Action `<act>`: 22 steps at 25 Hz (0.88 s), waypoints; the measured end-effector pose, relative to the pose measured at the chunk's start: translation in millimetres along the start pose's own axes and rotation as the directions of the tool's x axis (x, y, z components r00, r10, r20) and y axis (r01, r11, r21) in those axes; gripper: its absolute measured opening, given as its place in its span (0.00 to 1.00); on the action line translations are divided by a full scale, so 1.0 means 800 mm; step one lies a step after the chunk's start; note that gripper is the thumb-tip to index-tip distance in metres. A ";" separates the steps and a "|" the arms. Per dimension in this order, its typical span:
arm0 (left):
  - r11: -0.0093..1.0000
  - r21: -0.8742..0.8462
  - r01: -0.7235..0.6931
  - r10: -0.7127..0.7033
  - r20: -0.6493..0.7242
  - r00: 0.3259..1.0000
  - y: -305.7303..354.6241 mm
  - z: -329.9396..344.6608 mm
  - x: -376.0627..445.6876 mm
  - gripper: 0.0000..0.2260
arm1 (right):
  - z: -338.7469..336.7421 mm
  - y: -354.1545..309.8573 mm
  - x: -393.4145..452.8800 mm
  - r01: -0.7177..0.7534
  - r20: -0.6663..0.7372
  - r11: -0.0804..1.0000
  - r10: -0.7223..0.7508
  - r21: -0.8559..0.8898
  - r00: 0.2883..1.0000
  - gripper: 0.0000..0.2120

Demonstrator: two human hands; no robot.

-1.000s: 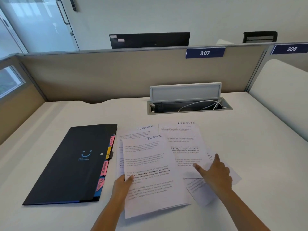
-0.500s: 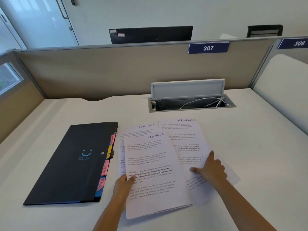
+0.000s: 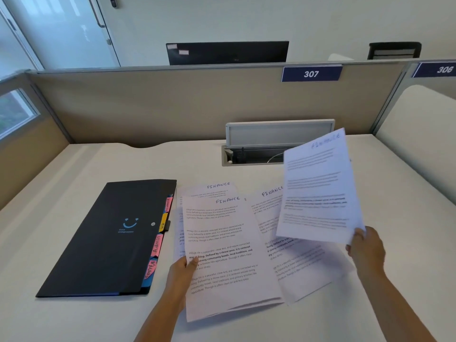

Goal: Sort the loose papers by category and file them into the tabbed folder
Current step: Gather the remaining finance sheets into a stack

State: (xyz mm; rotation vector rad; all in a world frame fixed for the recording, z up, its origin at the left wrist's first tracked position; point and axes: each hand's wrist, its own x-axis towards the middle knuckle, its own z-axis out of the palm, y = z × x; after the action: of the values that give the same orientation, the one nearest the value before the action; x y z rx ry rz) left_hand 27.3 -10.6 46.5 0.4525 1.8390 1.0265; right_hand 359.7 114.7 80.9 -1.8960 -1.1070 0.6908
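The right hand [image 3: 367, 250] pinches the lower right corner of a lifted sheet [image 3: 319, 188], raised off the desk [image 3: 74, 183] and tilted up toward the camera; its handwritten heading is motion-blurred but appears to read FINANCE. This sheet hangs above and to the right of the papers that lie flat, and its upper edge overlaps the view of the open cable tray [image 3: 254, 154] at the back of the desk. The left hand [image 3: 181, 270] holds the left edge of the front sheet [image 3: 222, 255], thumb on top of the page and fingers tucked beneath, near the page's middle height. That page is headed FINANCE and lies over another FINANCE sheet [image 3: 209, 187] whose top peeks out behind it. To the right, between the two hands, a third FINANCE sheet [image 3: 267, 208] and further pages [image 3: 308, 272] lie fanned on the desk, partly under the raised one. The black tabbed folder [image 3: 108, 238] lies closed just left of the left hand, apart from it, its coloured tabs [image 3: 158, 245] facing the papers; readable tabs say Finance, Admin and Sports.
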 end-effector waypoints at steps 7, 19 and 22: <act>0.999 -0.038 0.009 -0.009 0.005 1.000 -0.003 -0.002 0.003 0.04 | -0.008 -0.012 -0.009 -0.214 0.243 0.886 0.120 0.411 0.963 0.07; 0.999 0.005 -0.032 0.032 0.048 0.998 -0.009 -0.006 0.005 0.10 | 0.075 -0.017 -0.141 -0.162 0.620 0.983 0.076 0.085 0.781 0.10; 0.998 0.012 -0.069 0.068 0.060 0.996 -0.012 -0.008 0.009 0.11 | 0.088 -0.010 -0.155 -0.043 0.649 0.998 0.067 -0.053 0.758 0.10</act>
State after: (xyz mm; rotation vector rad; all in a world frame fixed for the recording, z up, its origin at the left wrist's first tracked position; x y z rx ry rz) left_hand 19.6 -14.7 36.0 0.5523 1.7894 1.0354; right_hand 244.3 33.3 57.7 -1.7532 -1.4908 1.4522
